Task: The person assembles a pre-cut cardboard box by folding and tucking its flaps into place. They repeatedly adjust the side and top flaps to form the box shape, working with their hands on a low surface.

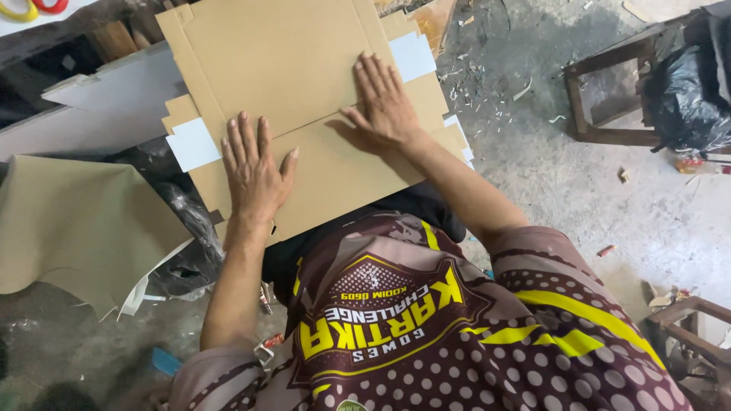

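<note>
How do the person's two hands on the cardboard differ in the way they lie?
The left hand lies on the lower panel of the cardboard sheet, fingers pointing straight up. The right hand lies higher, across the fold line, angled leftward with thumb stretched out. Both are bare, open and pressed flat.

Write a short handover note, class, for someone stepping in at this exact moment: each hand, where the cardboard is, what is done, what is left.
Left hand: flat, fingers spread, pressing the near panel of the brown cardboard blank.
Right hand: flat, on the crease between the near and far panels.
The blank lies over the lap, with white tabs at its side edges.
Done: the crease shows across the blank.
Left: the panels still lie nearly flat; no box shape yet.
A tan sheet lies to the left.
</note>
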